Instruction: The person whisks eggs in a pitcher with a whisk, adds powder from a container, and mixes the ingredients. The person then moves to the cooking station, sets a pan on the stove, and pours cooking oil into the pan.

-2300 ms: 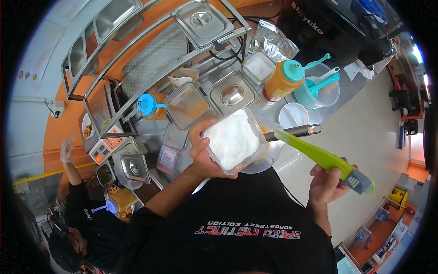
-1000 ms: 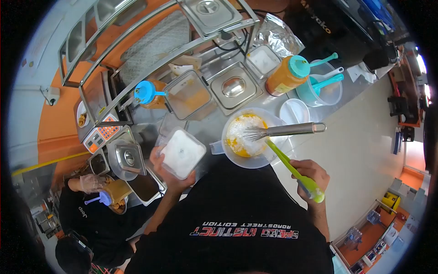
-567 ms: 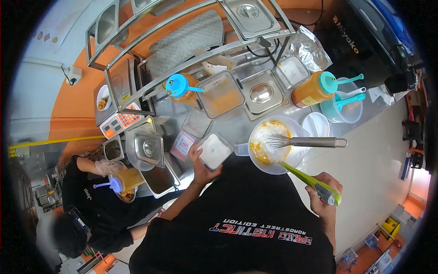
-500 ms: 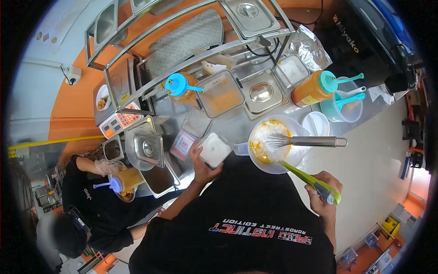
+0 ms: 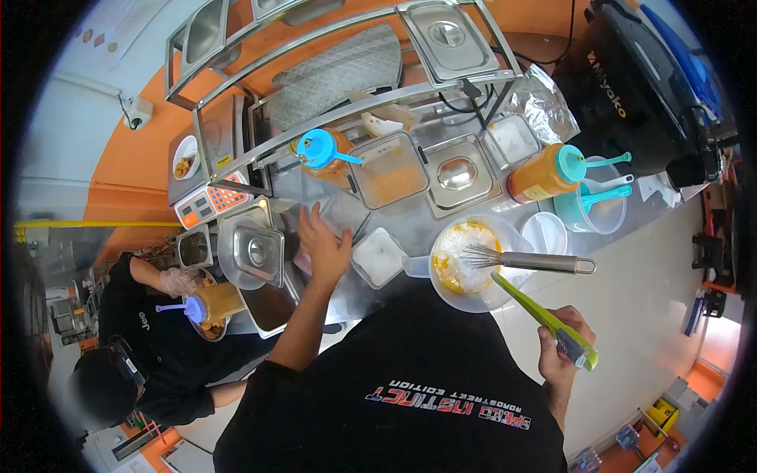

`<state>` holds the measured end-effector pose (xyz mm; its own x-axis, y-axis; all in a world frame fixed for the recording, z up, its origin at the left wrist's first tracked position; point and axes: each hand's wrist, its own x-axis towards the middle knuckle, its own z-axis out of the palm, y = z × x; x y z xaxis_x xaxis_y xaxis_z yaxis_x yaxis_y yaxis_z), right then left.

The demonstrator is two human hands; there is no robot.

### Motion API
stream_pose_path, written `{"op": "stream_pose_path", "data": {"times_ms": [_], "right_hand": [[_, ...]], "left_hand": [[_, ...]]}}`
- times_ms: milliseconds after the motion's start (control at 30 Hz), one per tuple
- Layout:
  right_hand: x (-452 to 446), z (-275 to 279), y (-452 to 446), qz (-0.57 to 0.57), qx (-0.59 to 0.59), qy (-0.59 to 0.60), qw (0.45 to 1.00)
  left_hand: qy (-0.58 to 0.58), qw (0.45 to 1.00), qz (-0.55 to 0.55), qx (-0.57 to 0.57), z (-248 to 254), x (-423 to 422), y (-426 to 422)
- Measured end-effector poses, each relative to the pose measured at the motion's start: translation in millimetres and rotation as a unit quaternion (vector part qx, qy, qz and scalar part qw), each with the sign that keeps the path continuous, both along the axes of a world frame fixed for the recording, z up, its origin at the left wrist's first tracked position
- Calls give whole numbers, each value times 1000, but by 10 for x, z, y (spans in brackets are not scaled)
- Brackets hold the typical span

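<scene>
"Gripping anything, that left hand [image 5: 325,246]?"

"Its fingers are spread, above a clear flat lid [image 5: 347,210] on the left of the desk [image 5: 408,229]. Whether they touch it, I cannot tell."

"And the right hand [image 5: 569,331]?"

"That one is pinching the near end of a long green tool [image 5: 530,303], thumb on one side, fingers on the other. The tool's far end is over the right part of a clear bowl [image 5: 464,304]."

"Touching what's in there?"

"I can't tell. The bowl has a heap of white powder [image 5: 467,236] over something yellow, and a whisk [image 5: 548,262] leans in it, steel handle sticking out to the right."

"Where's the square container [image 5: 366,276] of white stuff?"

"On the desk between the left hand and the bowl, close to the bowl's handle. On the far side sits a lidded steel pan [image 5: 460,175], with an orange squeeze bottle [image 5: 544,175] to its right."

"Anyone else?"

"Over on the left, a co-worker's gloved hand [image 5: 180,282] is just beside a bottle with a purple cap [image 5: 194,308]."
</scene>
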<state>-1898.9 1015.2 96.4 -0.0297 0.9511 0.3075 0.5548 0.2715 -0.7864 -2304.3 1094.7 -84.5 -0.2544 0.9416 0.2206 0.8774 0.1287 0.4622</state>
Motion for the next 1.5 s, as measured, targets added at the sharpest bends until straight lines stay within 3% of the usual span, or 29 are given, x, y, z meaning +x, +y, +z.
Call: {"op": "stream_pose_path", "data": {"times_ms": [67,200,267,500,600,700,767,800,867,1000,1200,1333,1500], "right_hand": [[-10,-15,-8,-2,5,10,1000],[-30,-74,-103,-24,-30,93,995],[-13,-115,-138,-27,-36,102,994],[3,-226,-109,-45,12,104,993],[24,-252,-141,-53,0,116,992],[-3,-230,-141,-63,-4,116,991],[12,-223,-128,-56,-3,110,992],[16,-225,-126,-45,-3,102,994],[11,-258,-123,-46,-3,127,991],[0,-293,-151,-32,-24,169,985],[-7,-362,-228,-72,-51,192,977],[-58,-331,-205,-83,-35,227,970],[-25,-292,-184,-88,25,230,969]], "left_hand": [[28,992,66,-107,-22,65,135],[16,984,50,-169,39,144,259],[50,962,45,-264,44,161,328],[108,940,15,-324,296,155,440],[143,939,33,-311,659,152,341],[51,963,11,-265,895,75,135],[-90,981,-54,-163,967,78,-34],[-89,981,-58,-164,922,109,-122],[-217,970,-106,3,689,246,-312],[-245,944,-188,117,122,418,-555],[-262,947,-150,113,-362,417,-681],[-212,964,-131,94,-201,338,-783],[-124,983,-135,-14,-76,283,-797]]}}
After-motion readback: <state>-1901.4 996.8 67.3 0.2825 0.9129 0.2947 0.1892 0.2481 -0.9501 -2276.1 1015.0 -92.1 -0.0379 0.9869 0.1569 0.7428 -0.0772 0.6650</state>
